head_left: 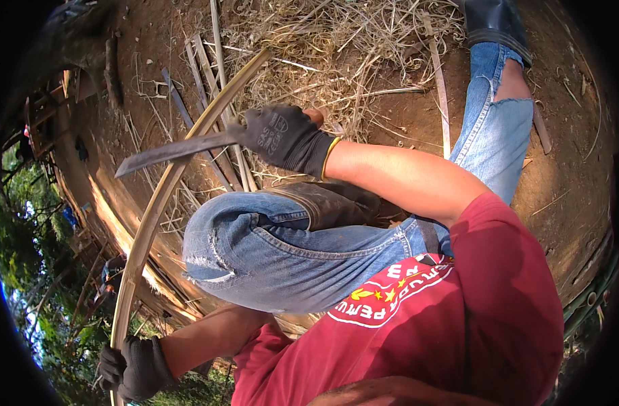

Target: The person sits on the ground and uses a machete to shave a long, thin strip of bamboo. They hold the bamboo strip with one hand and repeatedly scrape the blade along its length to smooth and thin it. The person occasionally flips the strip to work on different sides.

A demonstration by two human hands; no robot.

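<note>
Gloves on both hands, and both are busy: the right hand (282, 135), in a dark work glove, is clenched around the handle of a long knife (171, 152), whose dark blade points away to the left and crosses a long bamboo strip (157, 206). That pale strip bows in a long curve from the straw pile (336, 40) at the top down to the bottom left corner, where the left hand (130, 369), also gloved, grips its lower end tight. Between the two hands sits the person's bent knee in blue jeans (269, 247), with the strip running just beside it. More split bamboo slats (215, 101) lie on the bare dirt ground (566, 155) behind the blade.
</note>
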